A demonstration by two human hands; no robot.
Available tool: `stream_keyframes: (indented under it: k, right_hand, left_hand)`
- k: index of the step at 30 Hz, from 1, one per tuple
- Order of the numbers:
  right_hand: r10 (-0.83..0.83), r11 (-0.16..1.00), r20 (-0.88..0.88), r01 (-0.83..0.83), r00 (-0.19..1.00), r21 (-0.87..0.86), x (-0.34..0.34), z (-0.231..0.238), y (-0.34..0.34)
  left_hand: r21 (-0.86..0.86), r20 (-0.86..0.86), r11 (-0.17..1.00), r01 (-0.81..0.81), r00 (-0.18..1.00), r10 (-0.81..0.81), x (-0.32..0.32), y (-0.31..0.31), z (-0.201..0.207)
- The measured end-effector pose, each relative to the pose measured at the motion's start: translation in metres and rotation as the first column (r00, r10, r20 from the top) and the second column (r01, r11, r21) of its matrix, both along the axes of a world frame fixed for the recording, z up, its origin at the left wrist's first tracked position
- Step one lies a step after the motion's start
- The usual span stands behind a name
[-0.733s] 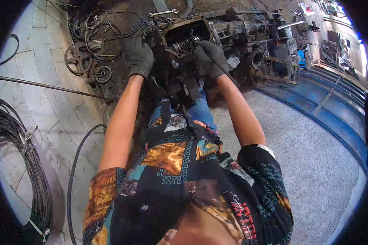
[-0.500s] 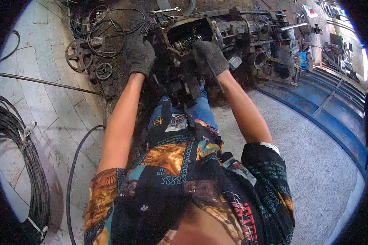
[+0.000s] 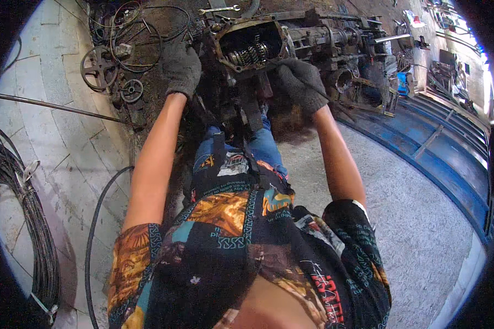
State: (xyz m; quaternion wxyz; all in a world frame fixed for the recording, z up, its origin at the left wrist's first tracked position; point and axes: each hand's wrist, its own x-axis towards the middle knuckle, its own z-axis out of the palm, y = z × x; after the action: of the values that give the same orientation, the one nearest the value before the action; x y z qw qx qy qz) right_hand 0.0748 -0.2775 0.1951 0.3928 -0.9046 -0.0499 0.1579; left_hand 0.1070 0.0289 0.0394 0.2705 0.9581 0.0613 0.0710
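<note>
An open gearbox housing (image 3: 220, 50) lies in front of me, greasy and dark, with metal gears (image 3: 250, 56) showing through its opening. My right hand (image 3: 301, 82), in a dark grey knit glove, is closed around a thin dark rod (image 3: 330, 102) at the near right corner of the housing. One end of the rod sticks out past my wrist; its other end is hard to make out against the housing. My left hand (image 3: 182, 68), gloved alike, is at the housing's left side. Its fingertips point away from me and are partly hidden, so any grip there is unclear.
A combination wrench (image 3: 219, 10) lies beyond the housing. Pulleys (image 3: 99, 68) and looped cables (image 3: 134, 38) are at the left, above a long metal rod (image 3: 66, 111). A coiled black cable (image 3: 35, 219) lies on the left floor. A blue metal frame (image 3: 439, 148) stands at the right.
My right hand has drawn back from the opening to the right and nearer me, and the rod has swung with it. The gears show more. My left hand has shifted slightly in the picture.
</note>
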Motion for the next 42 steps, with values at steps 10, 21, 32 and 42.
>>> stream_keyframes:
  k: [10, 21, 32, 42]
  right_hand:
    - [0.371, 0.886, 0.082, -0.326, 0.925, -0.331, 0.026, -0.003, 0.035]
    - [-0.144, 0.903, -0.211, 0.216, 0.967, 0.37, 0.01, 0.047, -0.034]
    - [-0.506, -0.086, -0.585, 0.638, 0.634, 0.765, -0.021, -0.054, -0.275]
    - [-0.747, 0.64, -0.187, 0.766, 0.638, 0.057, -0.1, -0.207, -0.532]
  left_hand:
    - [0.079, -0.02, 0.997, -0.002, 1.0, 0.003, -0.007, 0.007, -0.006]
    - [-0.036, 0.071, 0.997, -0.064, 0.995, 0.066, -0.005, -0.007, 0.027]
    - [0.458, 0.19, 0.882, 0.112, 0.957, -0.22, -0.008, -0.034, 0.049]
    - [0.382, -0.005, 0.917, -0.118, 0.992, 0.13, -0.035, -0.168, 0.045]
